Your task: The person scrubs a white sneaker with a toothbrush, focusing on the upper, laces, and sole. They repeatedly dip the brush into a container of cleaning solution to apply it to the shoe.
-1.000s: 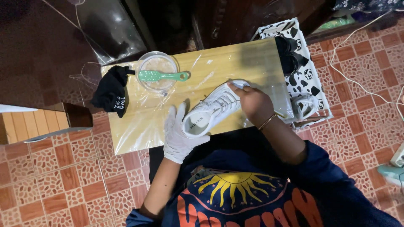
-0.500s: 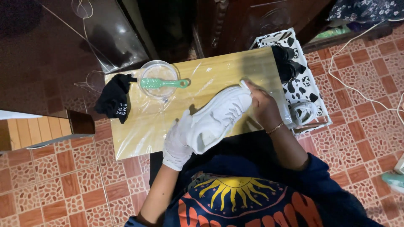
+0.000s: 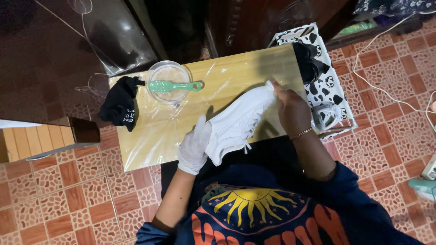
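Holding 1 white sneaker (image 3: 240, 122) tilted above the plastic-covered wooden surface (image 3: 150, 140): gloved left hand (image 3: 194, 147) fingers wrapped round the heel end, bare right hand (image 3: 293, 111) fingers pinching the toe end. Green brush (image 3: 175, 86) resting across the clear bowl (image 3: 169, 72) nearby.

White glove on left hand (image 3: 194, 147), thin bracelet (image 3: 301, 133), navy sun-print top (image 3: 259, 213)

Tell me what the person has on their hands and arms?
The left hand wears a thin white glove that ends at the wrist. The right hand is bare, with a slim bracelet around the wrist. Both arms have dark blue sleeves pushed up towards the elbows, part of a top with a yellow sun and orange shapes on the front.
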